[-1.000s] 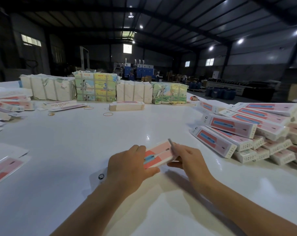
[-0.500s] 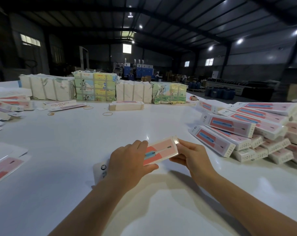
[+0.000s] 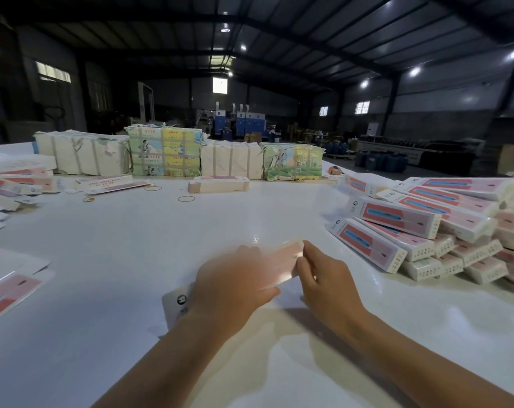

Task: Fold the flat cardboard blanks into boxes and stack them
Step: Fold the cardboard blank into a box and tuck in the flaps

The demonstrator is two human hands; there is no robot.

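— Pink and blurred, that's how the box shows right now, held just above the white table. What changed?

— A second ago its far end flap stood up under my right fingers; half a second ago it looked tucked in. Now the whole box is smeared with motion and has turned a little in my grip. I'd judge that end closed and the box nearly ready to join the others.

— Take me across, left to right.

— Far left, flat blanks lie at the table's edge, near enough to reach. My left hand wraps over the near half of the box, fingers curled across the top, thumb underneath. The white tab end sticks out past my wrist, so that end may not be closed yet; I can't tell. My right hand pinches the far end, fingertips at the corner.

— And then?

— The stack of folded boxes, well apart from my hands, heaped several layers high and leaning toward me.

— Room to move?

— Bare table lies between my hands and that pile, a clean sideways path. Ahead, rubber bands and a bundle of blanks lie well away, the wrapped packs behind them. My worry is the pile's near edge: set a box down carelessly and the front ones could slide.
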